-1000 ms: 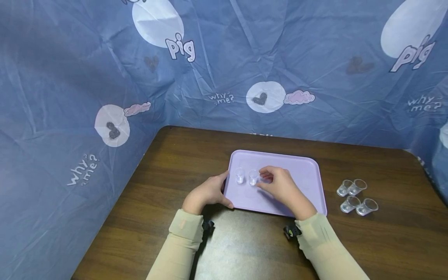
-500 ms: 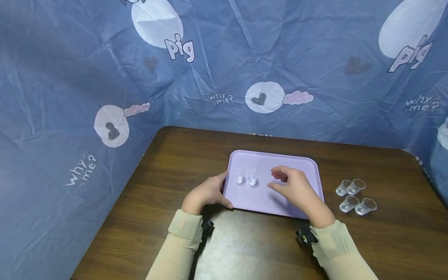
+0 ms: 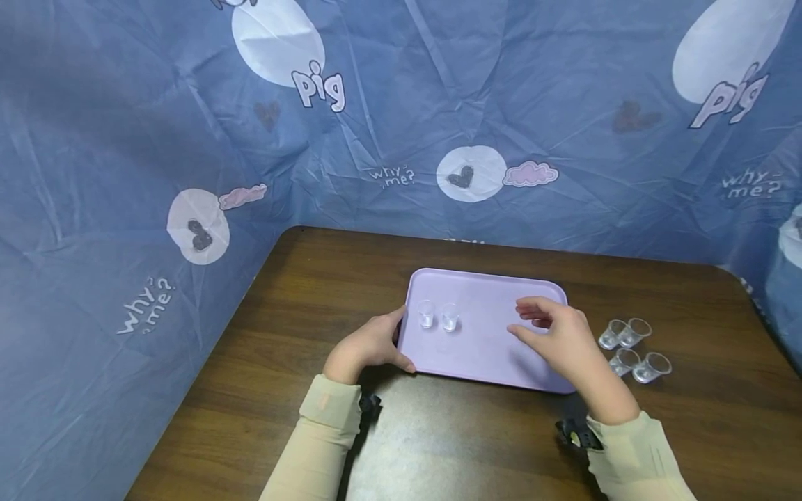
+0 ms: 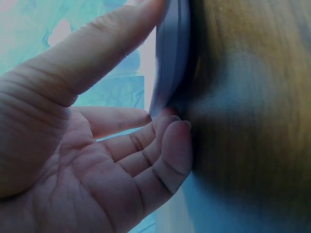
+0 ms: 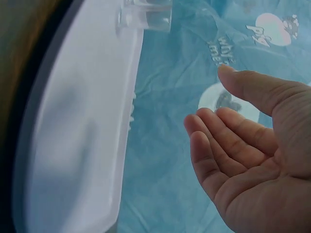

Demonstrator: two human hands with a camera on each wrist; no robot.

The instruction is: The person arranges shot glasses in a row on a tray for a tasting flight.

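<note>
My left hand (image 3: 366,348) holds the near left corner of a lilac tray (image 3: 485,323), its thumb at the front edge and its fingers along the left side. In the left wrist view the fingertips (image 4: 176,145) meet the tray's edge. Two small clear cups (image 3: 450,319) stand upright side by side on the left part of the tray. Above the tray's right side hovers my right hand (image 3: 557,337), fingers loosely bent, thumb apart, holding nothing. To its right, several more clear cups (image 3: 651,367) sit on the table, one partly hidden behind the wrist.
The brown wooden table (image 3: 326,278) carries the tray and the loose cups. Blue printed cloth (image 3: 376,125) hangs along its back and left sides. A bright reflection lies on the tabletop between the forearms.
My right hand has drawn away from the second cup and moved right across the tray toward the loose cups. That cup stays standing on the tray. The left hand keeps its place.
</note>
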